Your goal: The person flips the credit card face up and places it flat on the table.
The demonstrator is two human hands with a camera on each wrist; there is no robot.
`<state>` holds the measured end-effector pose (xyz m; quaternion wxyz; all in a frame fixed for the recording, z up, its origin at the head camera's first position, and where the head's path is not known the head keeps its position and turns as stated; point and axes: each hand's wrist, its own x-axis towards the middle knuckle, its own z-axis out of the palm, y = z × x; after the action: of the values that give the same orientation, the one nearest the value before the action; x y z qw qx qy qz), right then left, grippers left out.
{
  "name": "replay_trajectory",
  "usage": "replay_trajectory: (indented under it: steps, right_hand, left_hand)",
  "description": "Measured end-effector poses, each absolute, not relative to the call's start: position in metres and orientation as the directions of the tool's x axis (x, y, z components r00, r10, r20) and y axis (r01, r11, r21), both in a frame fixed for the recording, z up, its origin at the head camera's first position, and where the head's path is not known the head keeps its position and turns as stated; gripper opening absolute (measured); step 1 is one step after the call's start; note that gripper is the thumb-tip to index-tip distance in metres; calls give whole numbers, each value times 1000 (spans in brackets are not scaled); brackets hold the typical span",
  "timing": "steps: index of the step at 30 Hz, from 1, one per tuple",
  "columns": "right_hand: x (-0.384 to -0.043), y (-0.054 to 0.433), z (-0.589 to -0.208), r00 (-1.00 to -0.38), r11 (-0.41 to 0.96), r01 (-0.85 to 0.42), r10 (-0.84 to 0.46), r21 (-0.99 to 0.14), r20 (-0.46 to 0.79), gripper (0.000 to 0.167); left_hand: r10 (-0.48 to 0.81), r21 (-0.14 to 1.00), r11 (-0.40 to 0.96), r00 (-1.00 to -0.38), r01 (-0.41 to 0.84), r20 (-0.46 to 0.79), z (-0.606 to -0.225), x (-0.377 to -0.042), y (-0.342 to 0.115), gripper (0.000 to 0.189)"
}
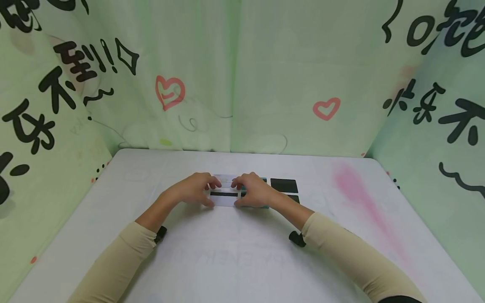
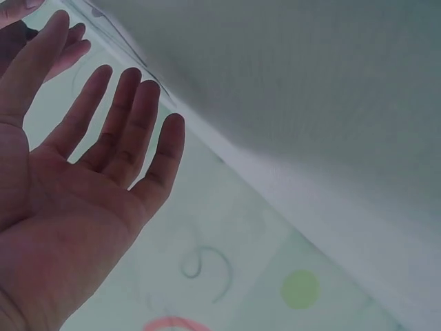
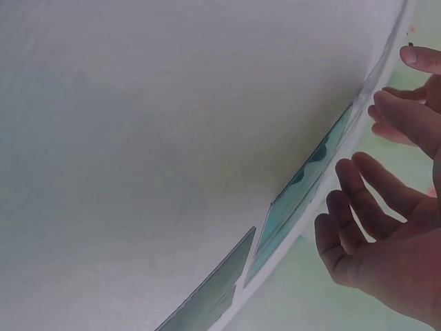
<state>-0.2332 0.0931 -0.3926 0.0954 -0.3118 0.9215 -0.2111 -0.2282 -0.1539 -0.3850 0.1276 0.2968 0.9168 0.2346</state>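
Note:
In the head view, a pale card with a dark stripe [image 1: 224, 200] lies on the white table, with another pale card [image 1: 222, 180] just behind it. My left hand [image 1: 195, 189] is at the left edges of this pair, thumb by the near card and fingers by the far one. My right hand [image 1: 254, 191] arches over the middle pair of cards, its fingertips at the right side of the pale ones. Teal cards [image 3: 303, 183] show in the right wrist view, largely covered by that hand from above. Both wrist views show loosely bent fingers and no object in either palm.
To the right, a black card [image 1: 284, 185] lies flat, with another dark card [image 1: 294, 198] nearer me, partly behind my right wrist. The white table [image 1: 227, 252] carries a pink smear [image 1: 367, 202]. A printed green curtain [image 1: 273, 84] stands along the back and sides.

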Motion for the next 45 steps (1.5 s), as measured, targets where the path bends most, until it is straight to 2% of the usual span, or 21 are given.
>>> replay_trajectory:
  steps: [11, 25, 35, 45]
  right_hand:
    - [-232, 91, -394, -787, 736, -549, -615, -396, -53, 46]
    - [-233, 89, -399, -784, 727, -543, -618, -420, -57, 45]
    - [-233, 87, -396, -800, 747, -519, -595, -415, -72, 46]
    - [-234, 86, -397, -799, 742, -521, -598, -422, -65, 42]
  left_hand:
    - [537, 424, 796, -827, 432, -166, -385, -226, -148, 56]
    - [547, 392, 802, -817, 450, -180, -385, -227, -147, 49]
    - [549, 409, 798, -813, 442, -194, -384, -229, -147, 44]
    - [542, 361, 815, -817, 454, -197, -382, -230, -147, 42]
